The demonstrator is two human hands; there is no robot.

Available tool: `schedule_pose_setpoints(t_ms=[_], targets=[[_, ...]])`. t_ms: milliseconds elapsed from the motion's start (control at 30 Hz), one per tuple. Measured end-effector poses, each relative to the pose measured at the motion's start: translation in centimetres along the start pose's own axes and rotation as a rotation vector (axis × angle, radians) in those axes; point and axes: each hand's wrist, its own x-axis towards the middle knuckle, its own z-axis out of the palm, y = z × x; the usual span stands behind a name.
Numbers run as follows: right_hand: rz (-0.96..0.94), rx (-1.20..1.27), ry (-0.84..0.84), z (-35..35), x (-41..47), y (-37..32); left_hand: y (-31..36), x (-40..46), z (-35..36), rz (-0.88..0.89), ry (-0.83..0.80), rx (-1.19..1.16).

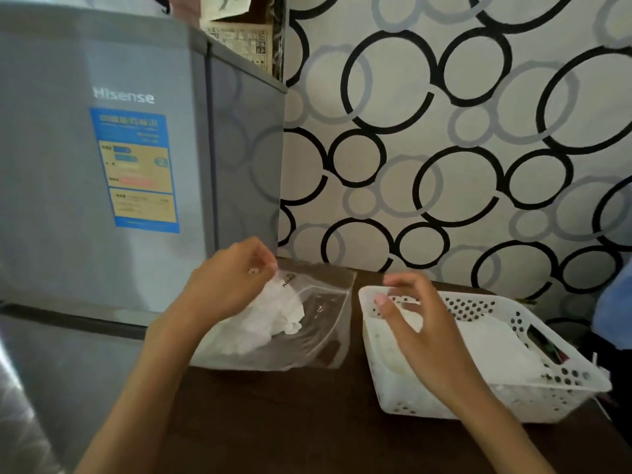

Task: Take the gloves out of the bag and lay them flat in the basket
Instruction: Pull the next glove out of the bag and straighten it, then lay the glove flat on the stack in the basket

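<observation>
A clear plastic bag [321, 323] lies on the dark table, with crumpled white gloves [277, 319] bunched inside near its left end. My left hand [229, 282] pinches the bag's top left edge between thumb and fingertips. To the right stands a white perforated basket [533, 401] with white gloves [492, 347] lying flat inside. My right hand [413, 323] hovers over the basket's left part, fingers loosely curled, holding nothing that I can see.
A grey fridge [102, 165] stands close on the left, its side right behind the bag. A wall with black and grey circles [444, 148] backs the table. Dark tabletop [290, 422] stretches in front of bag and basket. Something blue [615, 302] sits at the far right edge.
</observation>
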Motion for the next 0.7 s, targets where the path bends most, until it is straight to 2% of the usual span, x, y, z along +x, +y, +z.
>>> schedule_pose_setpoints(t_ms=[33, 100, 167, 233, 367, 433, 500, 567, 600, 633, 700], targets=[[0.080, -0.150, -0.017, -0.5, -0.5, 0.9, -0.3, -0.4, 0.5, 0.024, -0.013, 0.017], [0.177, -0.554, -0.115, -0.8, -1.4, 2.7, -0.7, -1.3, 2.1, 0.024, -0.148, -0.035], [0.148, -0.685, -0.126, -0.3, -1.9, 3.3, -1.1, -2.0, 3.7, 0.016, -0.231, -0.049], [0.096, -0.645, -0.067, 0.1, -1.6, 3.2, -1.1, -2.5, 4.7, 0.049, -0.256, -0.012], [0.069, -0.619, -0.016, 0.4, 0.0, 3.8, -0.4, -4.0, 5.4, 0.074, -0.413, 0.138], [0.072, -0.541, 0.000, 0.2, 0.5, 3.8, 0.1, -4.6, 4.1, 0.080, -0.469, 0.097], [0.039, -0.393, 0.119, -0.2, -0.1, 2.7, 0.1, -4.3, 2.2, 0.033, -0.392, -0.061], [-0.020, -0.322, 0.179, -0.9, -1.5, 0.4, -1.2, -2.7, 1.0, -0.036, -0.121, 0.012], [0.010, -0.312, 0.103, -1.0, -2.2, -1.0, -2.4, -1.4, 0.8, -0.100, -0.019, 0.121], [0.092, -0.305, -0.062, -1.0, -2.9, -2.5, -3.6, -0.2, 0.7, -0.199, -0.002, 0.222], [0.312, -0.228, -0.463, -0.1, -3.7, -4.4, -5.9, 1.9, 1.3, -0.385, -0.159, 0.308]])
